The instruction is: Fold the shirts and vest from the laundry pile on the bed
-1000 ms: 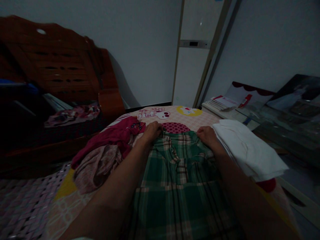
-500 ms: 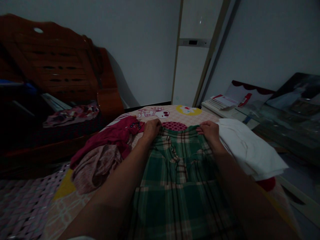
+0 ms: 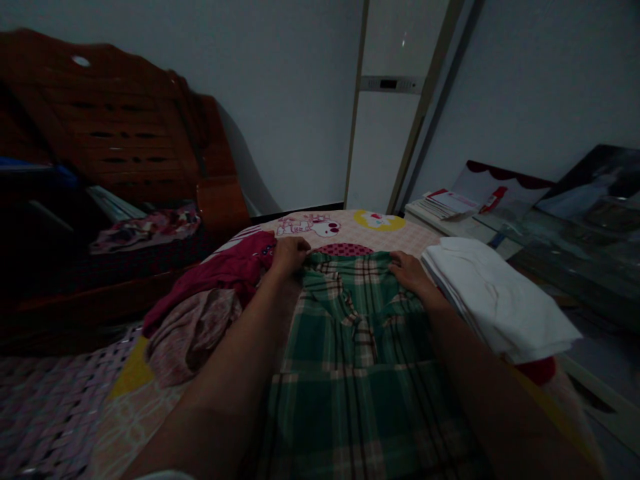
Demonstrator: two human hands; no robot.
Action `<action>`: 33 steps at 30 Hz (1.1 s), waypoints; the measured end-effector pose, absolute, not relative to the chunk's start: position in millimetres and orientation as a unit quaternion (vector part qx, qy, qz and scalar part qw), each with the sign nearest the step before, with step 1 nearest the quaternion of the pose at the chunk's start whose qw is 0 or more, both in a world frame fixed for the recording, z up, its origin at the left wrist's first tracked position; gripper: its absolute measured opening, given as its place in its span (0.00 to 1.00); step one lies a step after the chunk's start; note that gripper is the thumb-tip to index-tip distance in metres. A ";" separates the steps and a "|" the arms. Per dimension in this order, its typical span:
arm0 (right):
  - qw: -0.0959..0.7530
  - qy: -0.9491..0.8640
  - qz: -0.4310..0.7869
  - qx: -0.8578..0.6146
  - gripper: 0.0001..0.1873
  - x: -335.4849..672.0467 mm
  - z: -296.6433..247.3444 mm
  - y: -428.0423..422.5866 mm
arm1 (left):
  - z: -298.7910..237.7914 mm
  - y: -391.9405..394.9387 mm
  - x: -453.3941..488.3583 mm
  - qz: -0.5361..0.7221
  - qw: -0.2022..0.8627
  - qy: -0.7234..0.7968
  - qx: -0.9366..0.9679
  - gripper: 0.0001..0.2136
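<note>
A green plaid shirt [image 3: 345, 340] with white and dark lines lies spread over a round table, running toward me between my forearms. At its far left corner, my left hand [image 3: 291, 256] has its fingers closed on the fabric edge. My right hand [image 3: 409, 271] is at the far right corner, thumb and fingers pinching the edge there. A placket shows in the middle of the shirt, with a crosswise fold below it. Its near end runs out of view.
Crumpled magenta cloth [image 3: 220, 270] and a mottled pinkish cloth [image 3: 195, 333] lie left. Folded white cloth [image 3: 500, 293] is stacked right, overhanging the patterned tablecloth [image 3: 320, 227]. A wooden bench [image 3: 120, 133] stands behind left, a glass-topped cabinet [image 3: 550, 247] right.
My left hand has moved slightly left, and my right hand left and a little nearer. The shirt's far edge has shifted left with them and lies flatter.
</note>
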State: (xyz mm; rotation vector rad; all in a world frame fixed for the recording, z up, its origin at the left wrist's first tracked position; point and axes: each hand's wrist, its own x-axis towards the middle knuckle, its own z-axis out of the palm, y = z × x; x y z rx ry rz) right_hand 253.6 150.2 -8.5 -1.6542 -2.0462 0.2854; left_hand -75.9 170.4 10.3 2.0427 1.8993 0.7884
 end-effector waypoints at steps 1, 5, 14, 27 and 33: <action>0.244 -0.751 0.104 -0.605 0.19 254.7 -9.6 150.9 | 11.7 170.6 -81.6 0.258 0.141 0.644 0.706 0.10; 0.246 -0.760 0.098 -0.594 0.19 256.7 -11.7 152.0 | 12.7 170.9 -94.7 0.218 0.205 0.616 0.729 0.11; 0.252 -0.764 0.110 -0.584 0.19 260.1 -13.3 154.8 | 9.8 170.1 -89.0 0.265 0.118 0.644 0.708 0.06; 0.259 -0.756 0.131 -0.587 0.19 259.4 -10.8 152.0 | 26.6 158.6 -52.3 0.085 0.337 0.447 0.825 0.14; 0.267 -0.755 0.143 -0.582 0.20 259.8 -8.6 151.2 | 48.0 150.0 -77.3 0.070 0.407 0.470 0.780 0.07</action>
